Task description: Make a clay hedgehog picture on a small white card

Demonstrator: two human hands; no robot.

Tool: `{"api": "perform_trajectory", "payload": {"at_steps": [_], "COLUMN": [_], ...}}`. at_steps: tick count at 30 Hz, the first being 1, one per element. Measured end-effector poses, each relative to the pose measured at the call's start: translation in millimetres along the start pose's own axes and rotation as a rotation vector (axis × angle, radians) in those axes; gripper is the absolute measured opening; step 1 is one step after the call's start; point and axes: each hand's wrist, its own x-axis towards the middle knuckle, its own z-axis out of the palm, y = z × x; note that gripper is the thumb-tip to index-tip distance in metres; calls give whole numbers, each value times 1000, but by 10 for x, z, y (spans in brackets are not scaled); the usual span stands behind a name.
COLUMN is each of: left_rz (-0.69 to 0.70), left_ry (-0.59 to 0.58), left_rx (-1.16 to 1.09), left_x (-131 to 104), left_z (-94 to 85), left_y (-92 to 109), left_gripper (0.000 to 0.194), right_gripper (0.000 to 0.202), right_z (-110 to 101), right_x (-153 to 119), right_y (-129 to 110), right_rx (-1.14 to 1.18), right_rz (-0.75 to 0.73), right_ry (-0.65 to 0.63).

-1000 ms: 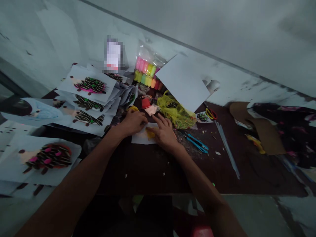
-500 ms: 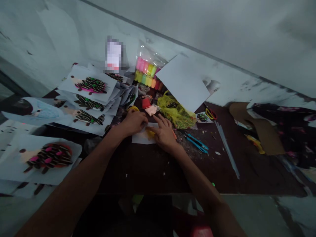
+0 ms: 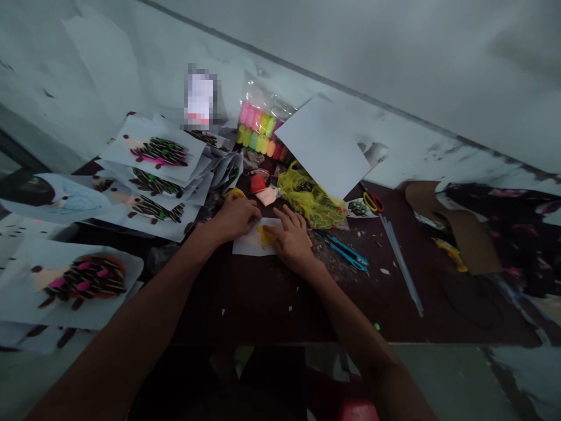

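Note:
A small white sheet of paper (image 3: 245, 247) lies on the dark table, bearing a pale shape and a yellow patch (image 3: 267, 236) that looks like modelling clay. My right hand (image 3: 295, 240) rests over the sheet's right side, fingers apart, one fingertip pressing on the yellow patch. At the sheet's upper left is my left hand (image 3: 236, 217), its fingers curled together; whatever they pinch is hidden. Just beyond it a yellow lump (image 3: 236, 192) shows. A pale pink lump (image 3: 269, 196) and a red lump (image 3: 258, 183) sit behind the hands.
Hedgehog pictures on paper (image 3: 151, 149) are piled at left. Behind are a bag of coloured clay (image 3: 263, 128), a yellow plastic bag (image 3: 315, 204) and a large white sheet (image 3: 324, 149). A blue cutter (image 3: 348, 252), scissors (image 3: 372, 202) and clear sticks (image 3: 403, 266) lie at right.
My right fingertip has shifted slightly on the yellow patch, more of which now shows. My left hand stays in nearly the same place. The whole view has drifted a little.

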Motion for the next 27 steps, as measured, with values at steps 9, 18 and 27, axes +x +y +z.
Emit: {"api": "perform_trajectory", "payload": {"at_steps": [9, 18, 27], "left_rz": [-2, 18, 28], "left_ry": [-25, 1, -9], "left_rx": [14, 16, 4], "left_x": [-5, 4, -16], "left_z": [-29, 11, -33], "left_y": [32, -5, 17], "left_gripper": [28, 28, 27], "right_gripper": [46, 50, 44], "right_z": [-42, -55, -135], "right_x": [49, 80, 102], "right_y": [-67, -84, -161], "right_rx": [45, 42, -77], "right_rz": [42, 35, -57], "right_ry": [-53, -94, -109]}}
